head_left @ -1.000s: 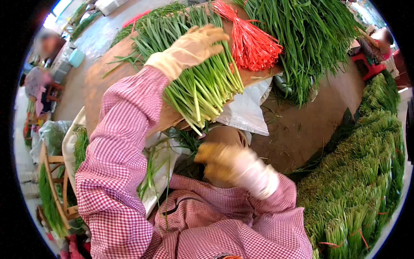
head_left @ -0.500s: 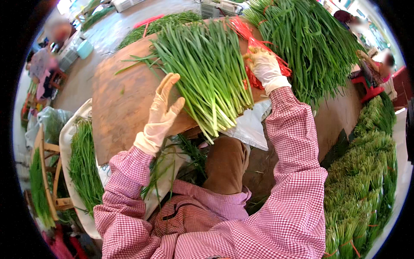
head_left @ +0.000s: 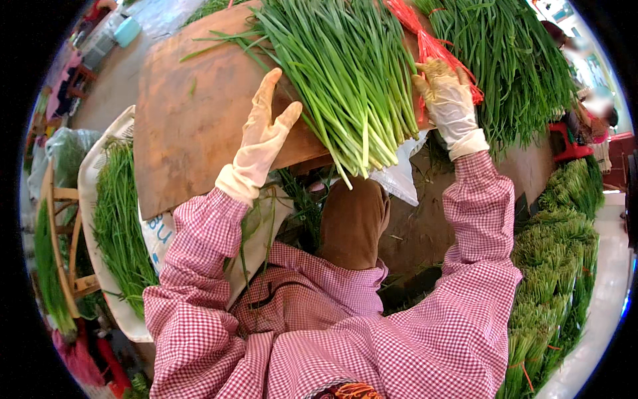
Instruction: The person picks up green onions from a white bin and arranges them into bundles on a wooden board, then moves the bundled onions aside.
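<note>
We are seeing leafy stalks (head_left: 345, 86) lying on a board (head_left: 193, 120), between our left hand (head_left: 260, 136) and right hand (head_left: 448, 100). Ribbons (head_left: 425, 40) are lying beyond the right hand, perhaps touching it, a leaf heap (head_left: 505, 73) right of them. Greens (head_left: 119, 219) are filling a basin (head_left: 111, 282) left of the board.

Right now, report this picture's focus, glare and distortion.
In the head view, the left hand, right hand and green stalks look fairly sharp; in the head view, the floor at upper left is pale with glare; also in the head view, black corners and a bluish fringe frame the round fisheye image.
</note>
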`<state>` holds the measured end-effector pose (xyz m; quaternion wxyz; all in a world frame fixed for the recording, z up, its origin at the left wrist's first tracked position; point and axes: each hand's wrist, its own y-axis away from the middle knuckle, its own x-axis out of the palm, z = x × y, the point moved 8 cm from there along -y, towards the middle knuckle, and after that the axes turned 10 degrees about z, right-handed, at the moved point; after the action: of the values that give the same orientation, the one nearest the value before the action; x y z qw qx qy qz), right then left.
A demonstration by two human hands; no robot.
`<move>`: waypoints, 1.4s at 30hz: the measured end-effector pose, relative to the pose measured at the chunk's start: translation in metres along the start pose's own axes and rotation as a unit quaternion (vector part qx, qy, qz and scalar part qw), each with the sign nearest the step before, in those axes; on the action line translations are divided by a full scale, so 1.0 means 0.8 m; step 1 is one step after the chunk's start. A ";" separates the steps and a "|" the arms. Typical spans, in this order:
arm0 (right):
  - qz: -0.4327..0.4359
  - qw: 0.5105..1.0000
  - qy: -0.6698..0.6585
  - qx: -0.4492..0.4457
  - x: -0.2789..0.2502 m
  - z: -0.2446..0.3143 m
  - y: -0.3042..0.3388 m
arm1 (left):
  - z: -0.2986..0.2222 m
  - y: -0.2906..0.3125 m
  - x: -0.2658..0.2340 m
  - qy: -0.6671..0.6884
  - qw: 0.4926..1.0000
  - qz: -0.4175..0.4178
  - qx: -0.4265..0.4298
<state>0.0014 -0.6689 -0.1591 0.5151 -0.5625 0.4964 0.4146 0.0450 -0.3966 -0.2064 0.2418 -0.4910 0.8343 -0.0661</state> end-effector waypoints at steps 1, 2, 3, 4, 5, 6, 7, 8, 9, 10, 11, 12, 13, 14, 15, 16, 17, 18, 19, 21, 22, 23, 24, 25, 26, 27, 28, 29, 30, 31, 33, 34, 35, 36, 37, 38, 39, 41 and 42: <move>0.016 0.998 -0.064 0.012 -0.003 0.011 0.002 | -0.003 -0.005 0.004 0.019 1.000 -0.002 -0.001; 0.005 0.987 -0.160 0.007 0.006 0.018 0.004 | -0.004 -0.007 0.007 0.032 0.999 -0.013 -0.022; 0.007 0.973 -0.228 0.025 0.000 0.036 0.009 | 0.000 -0.008 0.009 0.037 0.999 -0.010 -0.027; -0.017 0.978 -0.209 0.016 0.005 0.047 0.007 | 0.004 -0.013 0.014 0.044 0.999 -0.004 -0.029; -0.040 0.981 -0.190 0.006 0.012 0.056 0.007 | 0.007 -0.019 0.019 0.050 0.998 0.001 -0.031; -0.064 0.980 -0.189 0.000 0.010 0.068 0.009 | 0.004 -0.027 0.020 -0.006 0.999 0.004 -0.036; -0.053 0.976 -0.212 -0.010 0.015 0.064 0.010 | 0.005 -0.031 0.020 -0.006 0.999 0.011 -0.052; -0.041 0.971 -0.234 -0.019 0.019 0.054 0.010 | 0.005 -0.035 0.020 -0.005 0.998 0.020 -0.068; -0.032 0.966 -0.257 -0.025 0.022 0.048 0.012 | 0.001 -0.039 0.021 -0.005 0.996 0.031 -0.081; 0.005 0.925 -0.377 0.058 -0.013 0.051 0.022 | 0.002 -0.036 0.011 -0.024 0.995 0.021 -0.094; -0.120 0.934 -0.336 0.026 -0.033 0.044 0.035 | 0.005 -0.032 0.001 -0.024 0.996 0.013 -0.086; -0.103 0.925 -0.364 -0.026 -0.044 0.043 0.051 | 0.010 -0.027 -0.009 -0.022 0.997 0.006 -0.076; -0.029 0.901 -0.428 -0.070 -0.051 0.062 0.067 | 0.018 -0.019 -0.021 -0.020 0.997 -0.003 -0.068; 0.045 0.870 -0.482 -0.095 -0.065 0.074 0.091 | 0.023 -0.015 -0.022 -0.008 0.997 0.003 -0.076; 0.172 0.801 -0.563 -0.110 -0.062 0.104 0.111 | 0.026 -0.008 -0.025 0.020 0.998 -0.001 -0.059; 0.277 0.781 -0.533 -0.172 -0.047 0.140 0.130 | 0.026 -0.002 -0.028 0.046 0.998 -0.005 -0.041; 0.378 0.748 -0.494 -0.232 -0.030 0.176 0.147 | 0.025 0.005 -0.032 0.071 0.997 -0.009 -0.023; 0.416 0.752 -0.459 -0.226 -0.025 0.193 0.149 | 0.020 0.004 -0.019 0.139 0.988 0.052 -0.043; 0.455 0.751 -0.421 -0.226 -0.018 0.214 0.146 | 0.019 0.006 -0.022 0.125 0.991 0.033 -0.045; 0.340 0.801 -0.449 -0.201 -0.009 0.218 0.109 | 0.019 0.010 -0.024 0.098 0.994 -0.005 -0.048; 0.331 0.780 -0.499 -0.181 0.000 0.214 0.096 | 0.019 0.011 -0.022 0.098 0.994 -0.003 -0.046; 0.321 0.757 -0.546 -0.160 0.003 0.210 0.088 | 0.020 0.013 -0.019 0.099 0.994 0.000 -0.044; 0.313 0.769 -0.533 -0.160 0.002 0.210 0.086 | 0.017 0.014 -0.021 0.099 0.994 -0.001 -0.041; 0.307 0.778 -0.517 -0.181 -0.002 0.211 0.088 | 0.015 0.015 -0.021 0.082 0.995 0.012 -0.046; 0.300 0.786 -0.501 -0.201 -0.007 0.212 0.093 | 0.012 0.016 -0.021 0.065 0.996 0.026 -0.052; 0.296 0.794 -0.484 -0.217 -0.010 0.212 0.099 | 0.008 0.020 -0.015 0.053 0.996 0.041 -0.059; 0.304 0.773 -0.525 -0.186 -0.008 0.208 0.098 | -0.005 0.022 -0.015 0.064 0.997 0.034 -0.038; 0.308 0.762 -0.545 -0.167 -0.006 0.203 0.096 | -0.007 0.020 -0.013 0.058 0.997 0.034 -0.038; 0.311 0.749 -0.566 -0.149 -0.003 0.203 0.091 | -0.006 0.019 -0.013 0.048 0.997 0.034 -0.041; 0.314 0.735 -0.586 -0.131 -0.004 0.203 0.087 | -0.006 0.017 -0.013 0.039 0.998 0.034 -0.043; 0.344 0.816 -0.437 -0.161 -0.028 0.196 0.108 | -0.018 0.023 -0.017 0.011 0.999 0.023 -0.025; 0.329 0.803 -0.487 -0.102 -0.041 0.187 0.113 | -0.022 0.026 -0.021 -0.003 1.000 0.012 -0.016; 0.312 0.785 -0.534 -0.044 -0.045 0.178 0.116 | -0.024 0.024 -0.025 -0.025 1.000 -0.002 0.016; 0.131 0.847 -0.512 -0.053 -0.077 0.159 0.107 | -0.030 0.019 -0.024 -0.044 0.998 -0.011 0.048; 0.050 0.892 -0.449 -0.020 -0.097 0.147 0.094 | -0.038 0.018 -0.022 -0.064 0.995 -0.020 0.080; 0.018 0.931 -0.364 0.010 -0.097 0.142 0.078 | -0.040 0.017 -0.017 -0.023 0.996 -0.024 0.083; -0.017 0.962 -0.268 0.050 -0.098 0.130 0.070 | -0.055 0.008 -0.002 -0.057 0.992 -0.019 0.109; -0.030 0.974 -0.221 0.033 -0.079 0.132 0.056 | -0.077 -0.006 0.019 -0.136 0.978 -0.020 0.156; -0.016 0.978 -0.207 0.033 -0.068 0.136 0.052 | -0.075 -0.010 0.028 -0.130 0.979 -0.012 0.155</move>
<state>-0.0435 -0.5531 -0.1266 0.6312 -0.4551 0.3839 0.4972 0.0138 -0.4277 -0.1586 0.4203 -0.4621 0.7695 -0.1332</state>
